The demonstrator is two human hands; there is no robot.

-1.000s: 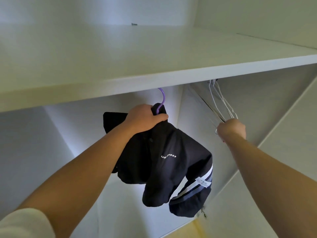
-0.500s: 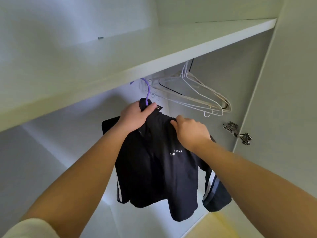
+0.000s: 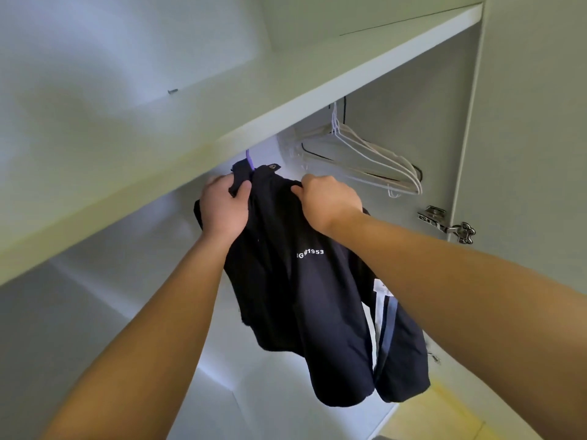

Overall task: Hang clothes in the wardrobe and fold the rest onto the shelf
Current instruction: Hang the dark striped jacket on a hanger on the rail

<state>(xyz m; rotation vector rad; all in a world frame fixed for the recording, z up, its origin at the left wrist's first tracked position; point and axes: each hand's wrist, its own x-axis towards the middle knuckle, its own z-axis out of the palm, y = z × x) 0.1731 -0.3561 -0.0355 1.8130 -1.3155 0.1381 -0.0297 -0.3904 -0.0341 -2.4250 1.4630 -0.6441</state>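
A dark navy jacket (image 3: 305,300) with white lettering and striped sleeves hangs from a purple hanger (image 3: 250,161) whose hook goes up behind the white shelf (image 3: 203,122). My left hand (image 3: 224,206) grips the jacket's collar just below the hook. My right hand (image 3: 327,201) pinches the fabric at the jacket's right shoulder. The rail itself is hidden behind the shelf's front edge.
Several empty white wire hangers (image 3: 374,163) hang to the right of the jacket. A metal door hinge (image 3: 444,223) sits on the wardrobe's right side panel (image 3: 524,122). The white back wall (image 3: 104,312) lies behind the jacket.
My right hand left the empty hangers and came to the jacket's shoulder, which it now pinches. The jacket now hangs straighter under the shelf. My left hand slid down onto the collar.
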